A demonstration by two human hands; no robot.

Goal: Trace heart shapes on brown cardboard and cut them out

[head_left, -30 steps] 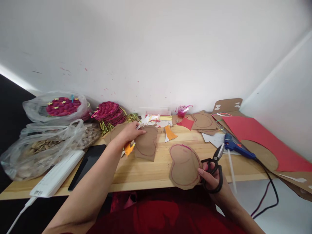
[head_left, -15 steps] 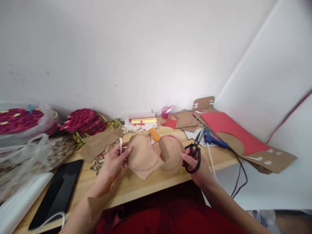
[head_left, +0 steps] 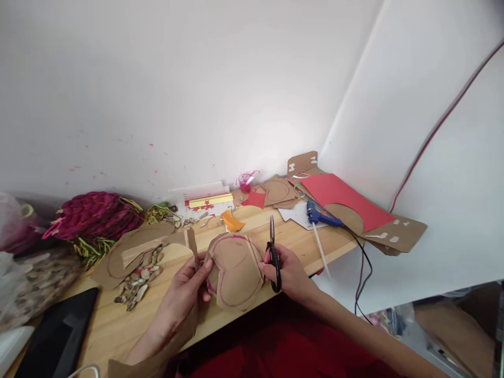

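Observation:
A brown cardboard piece (head_left: pixel 238 273) with a curved, heart-like outline drawn in reddish marker is held between my hands above the table's front edge. My left hand (head_left: pixel 187 286) grips its left side, thumb on top. A narrow cardboard strip (head_left: pixel 191 245) stands up beside those fingers; how it is held is hidden. My right hand (head_left: pixel 289 270) carries black-handled scissors (head_left: pixel 273 254), blades together and pointing away from me. Its thumb and fingertips also pinch the cardboard's right edge.
Behind lie an orange scrap (head_left: pixel 233 223), yellow strips (head_left: pixel 210 200) and a cup of pink liquid (head_left: pixel 245 182). A blue glue gun (head_left: pixel 323 216) with its cord is right, near red card (head_left: pixel 342 197). Dried slices (head_left: pixel 139 275) and a black tablet (head_left: pixel 59 331) are left.
The view has turned right. My hands have come closer together, and the two cardboard lobes now show as one overlapping piece. The scissors' blades have closed and point straight away.

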